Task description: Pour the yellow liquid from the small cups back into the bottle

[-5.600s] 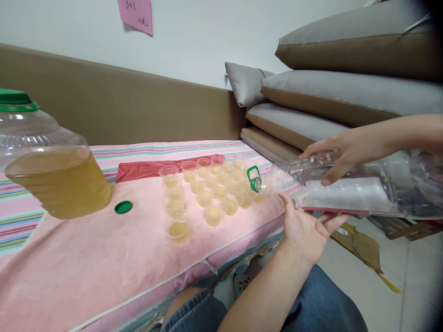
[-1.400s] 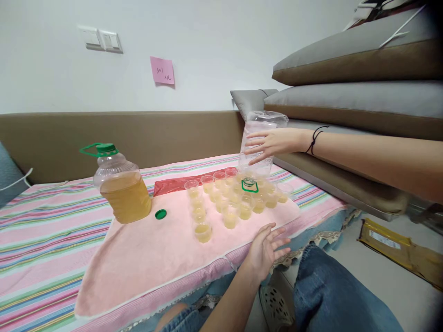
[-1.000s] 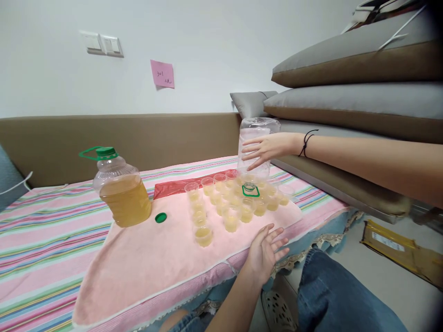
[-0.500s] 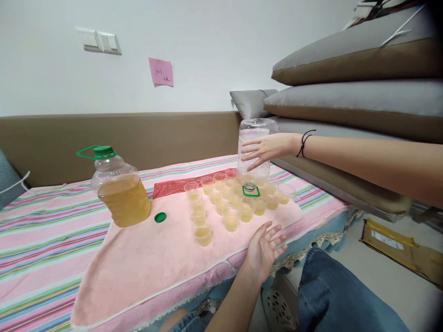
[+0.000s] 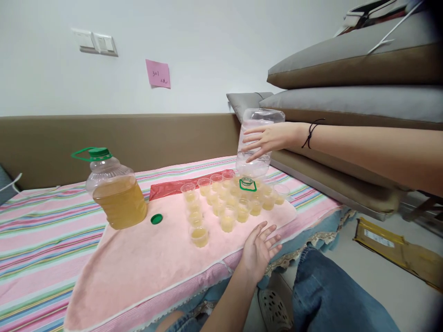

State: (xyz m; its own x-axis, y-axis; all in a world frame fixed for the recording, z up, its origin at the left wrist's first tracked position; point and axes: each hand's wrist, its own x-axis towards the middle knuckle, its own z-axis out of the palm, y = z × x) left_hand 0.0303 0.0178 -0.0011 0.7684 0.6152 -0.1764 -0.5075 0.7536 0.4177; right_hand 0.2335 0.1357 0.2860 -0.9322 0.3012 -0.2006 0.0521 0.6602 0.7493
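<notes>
At the back right, my right hand [image 5: 268,138] has its spread fingers across a clear plastic jug [image 5: 252,122]. That jug looks nearly drained and is tipped bottom-up, its mouth with a green ring [image 5: 248,185] low over the cups. My thumb is hard to make out. Nearer the bed's edge, palm up, my left hand [image 5: 258,251] is open with fingers apart and touches nothing. Clear cups [image 5: 227,220] of pale yellow liquid are grouped in front of the jug. A separate line of cups [image 5: 200,236] stands to their left.
A second jug [image 5: 122,198] of yellow liquid stands at left, capped green. Beside it lies a loose green cap [image 5: 157,219]. A red plastic sheet [image 5: 166,189] lies behind the cups on the pink cloth [image 5: 138,267]. Stacked cushions [image 5: 346,103] rise at right.
The tipped jug's bottom end has risen and swung slightly right, with my right hand moving up alongside it. My left hand stays palm up; the whole view has shifted a little.
</notes>
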